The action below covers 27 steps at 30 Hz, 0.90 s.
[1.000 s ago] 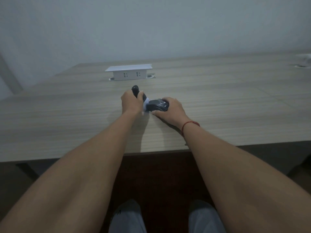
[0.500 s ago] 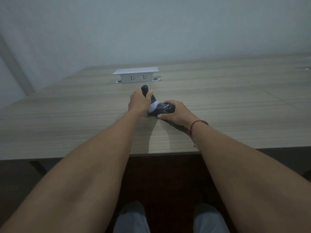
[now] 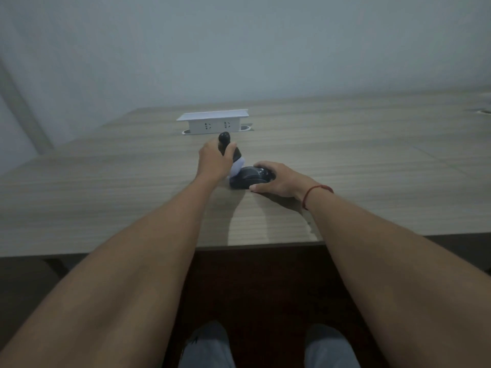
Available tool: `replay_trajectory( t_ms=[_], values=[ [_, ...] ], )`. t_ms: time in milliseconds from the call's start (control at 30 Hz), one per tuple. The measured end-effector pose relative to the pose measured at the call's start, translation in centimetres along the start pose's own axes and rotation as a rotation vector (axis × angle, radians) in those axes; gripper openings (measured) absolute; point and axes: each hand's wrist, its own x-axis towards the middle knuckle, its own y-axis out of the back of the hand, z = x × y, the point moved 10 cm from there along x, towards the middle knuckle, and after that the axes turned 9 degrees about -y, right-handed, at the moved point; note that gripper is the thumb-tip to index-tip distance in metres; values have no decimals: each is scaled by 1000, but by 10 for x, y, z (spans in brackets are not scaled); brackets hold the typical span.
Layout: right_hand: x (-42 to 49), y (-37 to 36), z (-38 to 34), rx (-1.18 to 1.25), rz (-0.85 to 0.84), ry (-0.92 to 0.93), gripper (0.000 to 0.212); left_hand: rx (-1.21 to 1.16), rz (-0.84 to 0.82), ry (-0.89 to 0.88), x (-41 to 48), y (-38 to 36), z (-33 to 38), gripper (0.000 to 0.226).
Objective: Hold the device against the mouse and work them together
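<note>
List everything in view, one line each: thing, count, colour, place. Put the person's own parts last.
dark handled object: 1, black with a pale lower part, upright on the table, gripped by the left hand.
computer mouse: 1, dark grey, on the table just right of the handled object, under the right hand's fingers.
socket box: 1, white, raised from the table beyond the hands, two outlets facing the camera.
table: 1, light wood grain, fills the middle of the view.
wall: 1, pale grey, behind the table.
cord bracelet: 1, red, on the right wrist.
left hand: 1, grips the handled object.
right hand: 1, holds the mouse.
</note>
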Motion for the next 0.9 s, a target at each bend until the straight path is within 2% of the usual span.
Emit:
replay_trajectory(
  t_ms=[67,200,300,367,433,500,567,767,900],
  values=[
    [0,-1,-2,-61,-43,-1,54,-22,-34,1,-2,-6,3,34],
    [2,2,2,-120,-76,-35,62,172,-75,-37,-2,-8,-6,37],
    [6,5,8,-131,-60,-86,78,26,13,-77,-1,0,8,32],
    [7,6,12,-22,-40,-128,92,-28,42,-48,-6,-3,9,32],
    [6,7,16,147,-19,-184,104,20,32,27,-13,-8,-1,36],
    [5,8,20,207,29,-250,112,119,14,93,-15,-7,-14,38],
    [4,7,22,159,105,-305,116,171,14,90,-14,-4,-18,38],
    [-10,21,19,-160,482,-385,101,27,108,67,-14,4,-20,38],
    [-15,28,22,-96,515,-391,100,-10,116,68,-11,9,-24,38]
  ],
)
